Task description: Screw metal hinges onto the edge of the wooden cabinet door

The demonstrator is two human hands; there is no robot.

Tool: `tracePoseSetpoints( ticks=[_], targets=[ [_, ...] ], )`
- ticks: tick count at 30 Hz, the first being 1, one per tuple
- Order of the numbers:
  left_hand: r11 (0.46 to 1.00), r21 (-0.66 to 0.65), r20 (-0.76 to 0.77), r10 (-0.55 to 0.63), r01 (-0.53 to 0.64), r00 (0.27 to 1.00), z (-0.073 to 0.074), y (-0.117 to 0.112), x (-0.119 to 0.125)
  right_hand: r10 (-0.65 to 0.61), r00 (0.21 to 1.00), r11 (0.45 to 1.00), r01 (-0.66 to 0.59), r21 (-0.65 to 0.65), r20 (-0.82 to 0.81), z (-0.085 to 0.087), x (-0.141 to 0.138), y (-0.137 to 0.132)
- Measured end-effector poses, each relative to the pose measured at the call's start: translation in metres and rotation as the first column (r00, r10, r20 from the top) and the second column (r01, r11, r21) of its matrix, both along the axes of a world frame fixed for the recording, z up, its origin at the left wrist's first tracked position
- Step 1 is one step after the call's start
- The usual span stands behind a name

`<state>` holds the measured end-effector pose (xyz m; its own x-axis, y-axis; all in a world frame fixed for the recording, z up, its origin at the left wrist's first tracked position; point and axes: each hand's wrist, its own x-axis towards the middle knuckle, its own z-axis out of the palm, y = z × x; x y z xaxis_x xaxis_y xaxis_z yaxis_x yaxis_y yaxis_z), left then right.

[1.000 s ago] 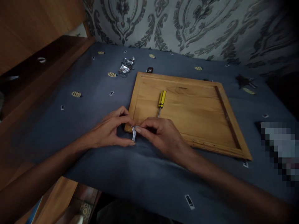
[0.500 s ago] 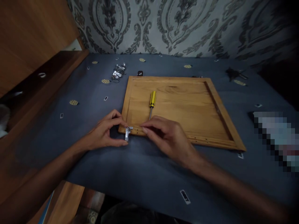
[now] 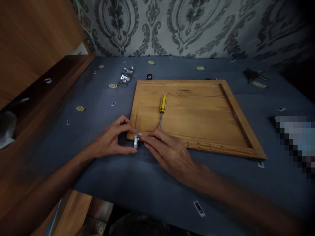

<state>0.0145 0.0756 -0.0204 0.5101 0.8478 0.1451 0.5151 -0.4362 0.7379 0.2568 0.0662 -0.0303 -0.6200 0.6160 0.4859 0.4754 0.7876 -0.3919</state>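
A small silvery hinge [image 3: 136, 141] sits at the near left corner of the framed wooden panel [image 3: 192, 108]. My left hand [image 3: 114, 137] grips it between thumb and index finger, the thumb at its lower end. My right hand [image 3: 169, 149] is beside the hinge, its fingers pressed together and their tips at the hinge's right side. Anything small in those fingertips is too tiny to make out. A yellow-handled screwdriver [image 3: 162, 105] lies on the panel, its tip hidden near my right hand. Small dark holes dot the panel's near edge.
Several more metal hinges [image 3: 126, 78] lie in a pile behind and left of the panel. A small black object [image 3: 149, 76] rests at its back edge. Dark keys or a tool [image 3: 253, 75] lie far right, near a blurred-out rectangular item [image 3: 295, 137]. Wooden furniture [image 3: 36, 42] borders the left.
My right hand has moved left, bringing its fingertips up against the hinge. My left hand keeps its hold on the hinge. The whole view has shifted slightly.
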Motion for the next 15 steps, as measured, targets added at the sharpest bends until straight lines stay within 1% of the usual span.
tracePoseSetpoints(
  ticks=[4,11,15],
  targets=[
    [1.000,-0.004,0.012,0.003,-0.003,1.000,0.000,0.000,0.000,0.015,1.000,0.998,-0.015,-0.065,-0.001,-0.001,-0.006,0.007],
    [1.000,0.005,0.001,0.006,-0.006,1.000,0.002,0.000,0.000,0.017,0.999,0.989,-0.021,-0.147,-0.031,-0.007,-0.012,0.016],
    [1.000,-0.001,0.002,0.012,-0.012,1.000,0.001,0.001,0.000,0.015,0.999,0.987,-0.020,-0.157,-0.036,-0.008,-0.013,0.017]
  ],
)
